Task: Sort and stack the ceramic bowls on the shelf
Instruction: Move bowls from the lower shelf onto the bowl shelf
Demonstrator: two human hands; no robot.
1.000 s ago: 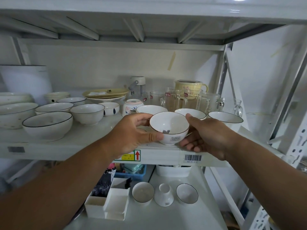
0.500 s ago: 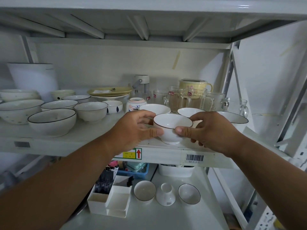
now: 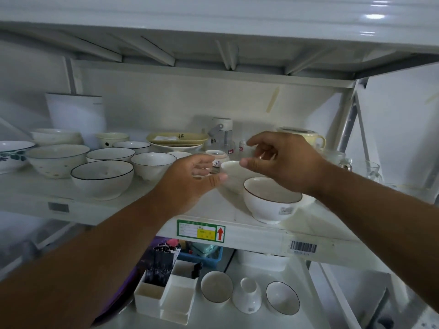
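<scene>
A small white bowl with a brown rim (image 3: 270, 200) stands on the shelf (image 3: 123, 205) near its front edge, free of both hands. Behind it sits another white bowl (image 3: 234, 173). My left hand (image 3: 190, 181) hovers just left of that rear bowl, fingers loosely spread, holding nothing. My right hand (image 3: 282, 160) hangs above and behind the front bowl, thumb and fingers relaxed, also holding nothing. To the left stand several black-rimmed white bowls, among them a large one (image 3: 102, 179) and a smaller one (image 3: 153, 166).
Glass mugs (image 3: 247, 148), a yellow jug (image 3: 308, 137) and a stack of plates (image 3: 177, 140) line the shelf's back. A tall white container (image 3: 76, 115) stands back left. The lower shelf holds two bowls (image 3: 216, 286), an upturned cup (image 3: 249, 295) and white trays (image 3: 166, 298).
Both hands let go of the brown-rimmed bowl, which now stands on the shelf. The hands have lifted and moved back toward the rear bowl. The camera has shifted right and closer.
</scene>
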